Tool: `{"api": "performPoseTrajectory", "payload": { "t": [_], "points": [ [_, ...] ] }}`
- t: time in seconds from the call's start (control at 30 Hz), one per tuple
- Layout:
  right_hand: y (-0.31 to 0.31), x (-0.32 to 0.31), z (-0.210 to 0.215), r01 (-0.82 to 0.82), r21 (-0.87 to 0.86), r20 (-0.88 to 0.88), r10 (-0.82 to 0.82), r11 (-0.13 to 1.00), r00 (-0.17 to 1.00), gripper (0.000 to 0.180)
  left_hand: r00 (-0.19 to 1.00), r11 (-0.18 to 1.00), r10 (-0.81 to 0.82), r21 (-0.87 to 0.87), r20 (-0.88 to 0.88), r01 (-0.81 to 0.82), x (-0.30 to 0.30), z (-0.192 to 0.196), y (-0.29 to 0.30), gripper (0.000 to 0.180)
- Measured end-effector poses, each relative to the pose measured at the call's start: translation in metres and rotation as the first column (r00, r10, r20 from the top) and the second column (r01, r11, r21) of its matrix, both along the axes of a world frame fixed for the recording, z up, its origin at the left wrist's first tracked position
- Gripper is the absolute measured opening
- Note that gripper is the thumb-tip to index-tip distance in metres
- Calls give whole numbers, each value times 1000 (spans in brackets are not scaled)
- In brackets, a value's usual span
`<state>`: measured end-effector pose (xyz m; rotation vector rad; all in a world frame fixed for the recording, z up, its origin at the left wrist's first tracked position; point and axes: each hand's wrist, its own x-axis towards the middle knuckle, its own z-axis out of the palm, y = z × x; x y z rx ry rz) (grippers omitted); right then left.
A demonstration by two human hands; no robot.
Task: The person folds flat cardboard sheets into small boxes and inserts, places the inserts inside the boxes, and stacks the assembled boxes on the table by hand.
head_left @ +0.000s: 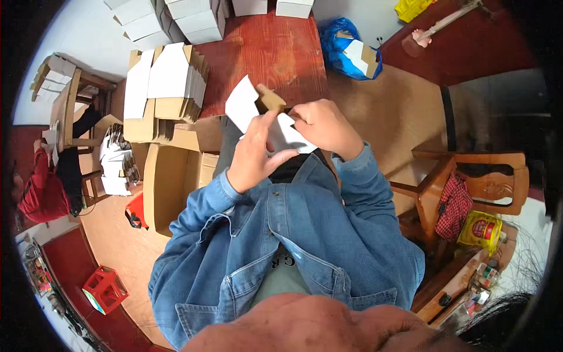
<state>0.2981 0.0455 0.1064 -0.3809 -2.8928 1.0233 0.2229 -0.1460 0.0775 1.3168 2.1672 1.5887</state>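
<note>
A: Red-brown table (267,56) ahead, tan floor (384,108) to the right, white wall along the top. Seated position, denim jacket (281,234) filling the lower middle.

B: Noted. Largest items next?

A: Open brown carton (170,188) on the floor at left, just beside the knee. Stack of flat white-and-brown box blanks (164,88) on the table's left edge, overhanging it. More white boxes (176,17) piled at the far end. Wooden chair (475,182) at right with a red checked cloth (454,205) over it. Blue bag (346,47) by the table's right corner.

B: Hands?

A: Left hand (255,155) closed on a flat card blank (261,111), thumb in front, fingers behind. Right hand (325,129) pinching the same blank's right edge. Blank held above the lap, near the table's front edge, touching neither; white face up, one small brown flap turned out at the top.

B: Risks from here?

A: Judged only. Crease off the score line if pressed unevenly between two pinch points. Torn small flap if bent too sharply. Slip from the fingers onto the lap or floor, with no surface beneath for support. Overhanging stack likely to slide if nudged by a left elbow.
</note>
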Motion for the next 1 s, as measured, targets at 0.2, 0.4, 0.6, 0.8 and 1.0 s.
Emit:
{"api": "performPoseTrajectory", "payload": {
  "t": [0.2, 0.4, 0.6, 0.8, 1.0],
  "points": [
    [44, 7, 22, 90, -144, -157, -112, 985, 981, 22, 982, 992, 125, -13, -140, -128, 0, -13, -7, 50],
    [48, 5, 2, 180, -81, -259, -195, 980, 946, 25, 959, 955, 263, -117, -103, -274, 4, -16, 3, 38],
    [35, 6, -18, 164, -86, -167, -177, 983, 970, 28, 769, 931, 228, -96, -597, -351, -2, -15, 15, 38],
    [15, 15, -29, 296, -111, -147, -310, 949, 939, 30, 866, 962, 143, -138, -478, -236, -4, -43, 21, 43],
    [-1, 41, -94, 231, -554, -354, -478, 800, 804, 31, 983, 984, 69, -150, -169, -95, 9, -65, 23, 50]
  ]
}}
